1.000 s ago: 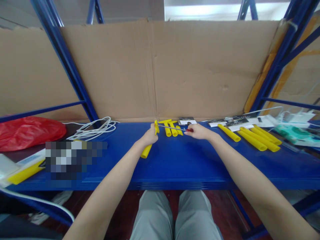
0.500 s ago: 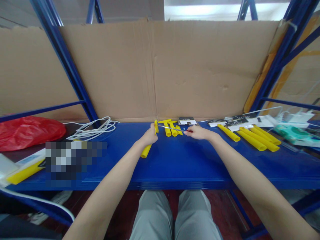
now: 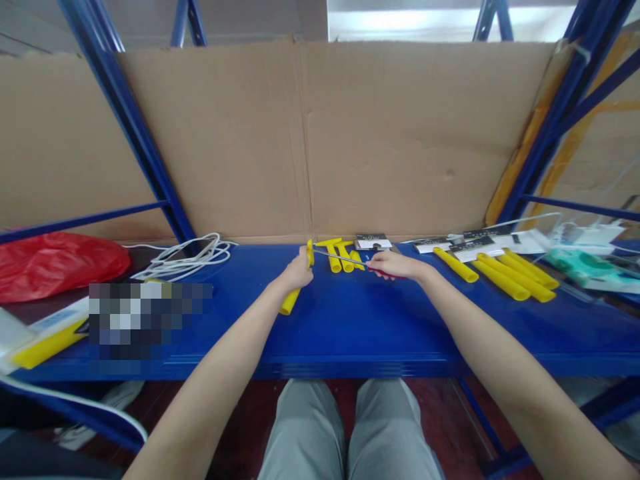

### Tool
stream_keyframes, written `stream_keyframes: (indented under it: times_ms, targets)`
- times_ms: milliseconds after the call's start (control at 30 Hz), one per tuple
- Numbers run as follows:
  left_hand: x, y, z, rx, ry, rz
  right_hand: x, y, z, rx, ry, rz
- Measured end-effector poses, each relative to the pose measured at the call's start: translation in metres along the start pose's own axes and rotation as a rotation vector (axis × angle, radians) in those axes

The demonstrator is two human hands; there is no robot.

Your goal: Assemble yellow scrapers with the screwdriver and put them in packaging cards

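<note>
My left hand is wrapped around a yellow T-shaped tool with a tubular handle; its crosspiece shows above my fingers. In my right hand is a screwdriver with a red handle. The thin metal shaft points left, its tip at the tool's yellow head; whether it sits inside a screw is too small to tell. Just behind the shaft lie yellow T-shaped tools and a small yellow piece.
A black-and-white packet lies by the cardboard wall. To the right, several yellow tubes with labelled packets rest on the blue table. White cable and a red bag are at left, between blue posts.
My right hand has shifted its grip on the screwdriver, and more of the red handle now shows below the fingers. My left hand keeps hold of the yellow tool in nearly the same place.
</note>
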State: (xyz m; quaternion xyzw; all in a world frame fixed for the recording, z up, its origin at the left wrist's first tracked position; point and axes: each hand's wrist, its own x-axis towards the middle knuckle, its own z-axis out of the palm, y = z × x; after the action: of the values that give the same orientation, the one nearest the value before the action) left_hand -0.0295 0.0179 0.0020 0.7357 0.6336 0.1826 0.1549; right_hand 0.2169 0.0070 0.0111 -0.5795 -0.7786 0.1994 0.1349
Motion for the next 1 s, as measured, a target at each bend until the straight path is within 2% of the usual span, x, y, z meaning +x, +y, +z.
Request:
stream_keyframes:
  times_ms: [67,367,500,667,767,1000]
  targets:
    - [0.0004,-0.0006,0.0003,-0.004,0.004,-0.005,0.0,0.0002,0.0007,0.052,-0.007,0.014]
    - [0.0004,0.0007,-0.0013,0.005,0.002,-0.012,0.0038,0.0033,0.0074,0.032,0.088,-0.002]
    - [-0.0006,0.0016,-0.0024,0.009,0.0,-0.013,0.0076,0.0083,0.0063,-0.068,0.222,-0.086]
    - [-0.0017,0.0026,-0.0027,0.026,-0.003,0.002,0.0092,0.0083,0.0021,-0.231,0.212,-0.139]
    - [-0.0015,0.0027,-0.0026,0.036,-0.003,0.004,0.0074,0.0053,0.0009,-0.328,0.202,-0.119]
    - [0.0008,0.001,-0.0014,0.028,-0.002,0.008,0.0039,0.0025,0.002,-0.426,0.297,-0.027]
